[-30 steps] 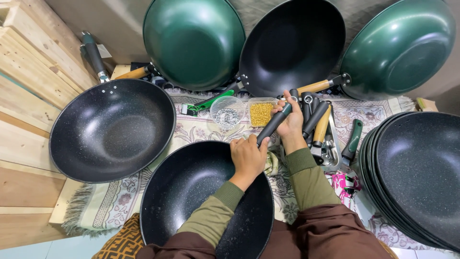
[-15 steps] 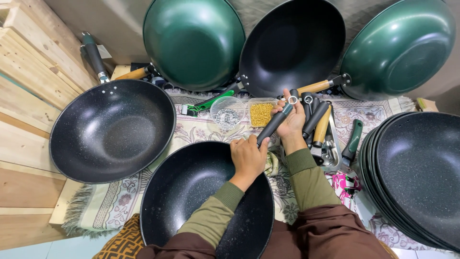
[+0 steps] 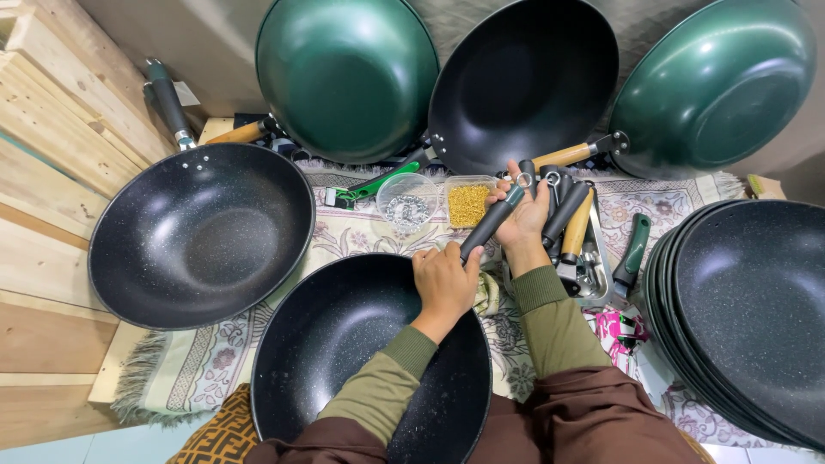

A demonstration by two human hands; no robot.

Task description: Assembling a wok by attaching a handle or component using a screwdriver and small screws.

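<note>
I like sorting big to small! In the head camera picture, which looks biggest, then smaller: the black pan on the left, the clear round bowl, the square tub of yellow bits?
1. Black pan
2. Clear round bowl and yellow-bits tub: too alike to rank.

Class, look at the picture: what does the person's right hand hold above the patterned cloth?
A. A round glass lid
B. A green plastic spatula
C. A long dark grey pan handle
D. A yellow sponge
C: the right hand grips the upper end of a long dark grey pan handle, whose lower end meets the left hand at the rim of the black speckled wok.
</note>
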